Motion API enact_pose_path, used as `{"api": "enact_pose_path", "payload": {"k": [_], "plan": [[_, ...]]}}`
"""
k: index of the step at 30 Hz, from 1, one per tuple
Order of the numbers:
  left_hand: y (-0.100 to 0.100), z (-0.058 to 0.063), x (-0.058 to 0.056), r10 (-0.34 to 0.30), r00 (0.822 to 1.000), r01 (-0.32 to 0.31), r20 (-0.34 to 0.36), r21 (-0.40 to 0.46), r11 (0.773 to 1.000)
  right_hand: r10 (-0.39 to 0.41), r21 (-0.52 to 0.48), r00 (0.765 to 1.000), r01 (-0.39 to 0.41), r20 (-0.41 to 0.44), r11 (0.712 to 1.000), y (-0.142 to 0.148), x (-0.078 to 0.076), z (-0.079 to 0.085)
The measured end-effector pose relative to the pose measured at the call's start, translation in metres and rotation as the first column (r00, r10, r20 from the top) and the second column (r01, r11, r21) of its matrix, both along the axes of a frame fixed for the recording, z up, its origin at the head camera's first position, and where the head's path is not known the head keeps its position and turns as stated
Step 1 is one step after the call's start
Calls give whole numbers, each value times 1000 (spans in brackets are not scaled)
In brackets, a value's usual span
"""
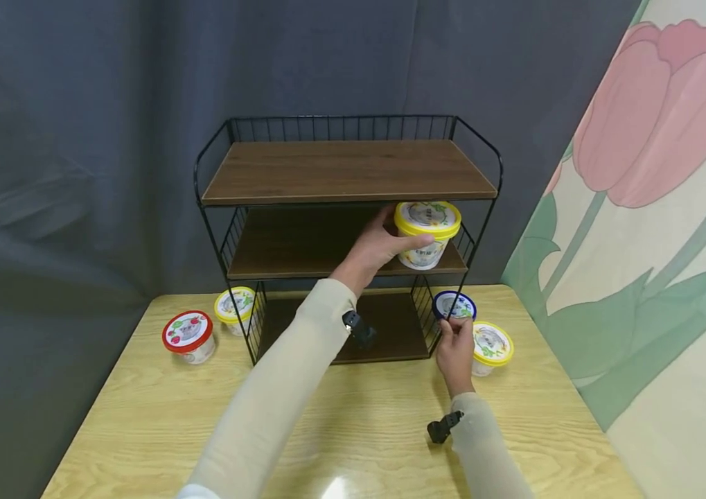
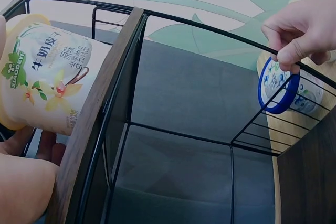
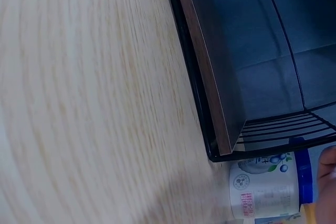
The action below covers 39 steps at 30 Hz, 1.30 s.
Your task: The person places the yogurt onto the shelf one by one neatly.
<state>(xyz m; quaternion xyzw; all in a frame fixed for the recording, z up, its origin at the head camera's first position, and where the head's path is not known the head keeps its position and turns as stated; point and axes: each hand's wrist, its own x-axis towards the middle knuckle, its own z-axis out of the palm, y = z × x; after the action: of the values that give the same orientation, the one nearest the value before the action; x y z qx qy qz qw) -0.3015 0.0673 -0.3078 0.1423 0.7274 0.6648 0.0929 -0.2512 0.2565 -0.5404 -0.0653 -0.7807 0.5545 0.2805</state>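
Note:
With thumb in front and fingers behind, my left hand (image 1: 374,246) grips a white tub with a yellow lid (image 1: 422,253) at the right end of the rack's middle shelf (image 1: 303,242). The tub stands upright; its flower-printed side (image 2: 55,72) shows in the left wrist view. Lower down, my right hand (image 1: 457,357) pinches the black front post of the wire rack (image 2: 205,22) between thumb and fingers. Just behind those fingertips is a blue-lidded tub (image 1: 452,305), also seen beside the rack's base as a blue-lidded tub (image 3: 268,187) in the right wrist view.
Another yellow-lidded tub (image 1: 491,345) stands right of my right hand. Left of the rack are a red-lidded tub (image 1: 189,336) and a yellow-lidded tub (image 1: 235,305). The top shelf (image 1: 346,170) overhangs the held tub. A dark curtain (image 1: 328,55) hangs behind the wooden table (image 1: 340,430).

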Motion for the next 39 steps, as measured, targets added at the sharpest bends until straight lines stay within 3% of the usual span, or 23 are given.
{"api": "enact_pose_path", "payload": {"k": [6, 9, 11, 14, 17, 20, 22, 23, 25, 27, 29, 31, 34, 37, 39], "plan": [[-7, 0, 0, 13, 999, -12, -46, 6, 1000, 34, -13, 999, -34, 29, 999, -7, -5, 2], [-11, -6, 6, 107, 987, -105, -116, 24, 994, 43, -2, 999, -42, 33, 999, -8, -6, 2], [-13, -14, 14, 191, 958, -179, -212, 78, 981, 48, 19, 998, -48, 35, 999, -5, -6, 2], [-18, -31, 35, 290, 871, -231, -397, 190, 954, 39, 56, 998, -42, 44, 998, 3, -4, 5], [-30, -59, 60, 281, 739, -194, -613, 206, 959, 22, 81, 998, -26, 55, 996, 14, -2, 8], [-58, -100, 80, 199, 594, -227, -780, 75, 971, 16, 95, 998, -21, 55, 995, 22, -2, 13], [-85, -131, 88, 119, 528, -299, -841, -53, 953, 28, 92, 998, -33, 56, 995, 25, -4, 15], [-100, -147, 92, 77, 511, -338, -856, -117, 934, 32, 93, 998, -37, 56, 995, 26, -5, 16], [-129, -176, 99, -2, 499, -407, -867, -237, 882, 35, 94, 998, -41, 56, 995, 25, -7, 17], [-157, -200, 108, -95, 502, -462, -860, -360, 811, 31, 86, 998, -35, 52, 996, 24, -8, 17], [-178, -220, 117, -210, 486, -492, -849, -464, 737, 17, 81, 999, -21, 39, 997, 23, -8, 16], [-195, -235, 127, -338, 445, -514, -829, -546, 662, 10, 77, 1000, -12, 27, 997, 22, -8, 15], [-211, -254, 142, -487, 351, -577, -800, -594, 560, 8, 84, 1000, -9, 15, 996, 20, -9, 13], [-220, -270, 154, -513, 288, -670, -809, -553, 495, -4, 90, 1000, 3, 9, 996, 17, -10, 11], [-224, -278, 158, -479, 283, -718, -831, -514, 468, -19, 87, 1000, 18, 18, 996, 16, -12, 9]]}}
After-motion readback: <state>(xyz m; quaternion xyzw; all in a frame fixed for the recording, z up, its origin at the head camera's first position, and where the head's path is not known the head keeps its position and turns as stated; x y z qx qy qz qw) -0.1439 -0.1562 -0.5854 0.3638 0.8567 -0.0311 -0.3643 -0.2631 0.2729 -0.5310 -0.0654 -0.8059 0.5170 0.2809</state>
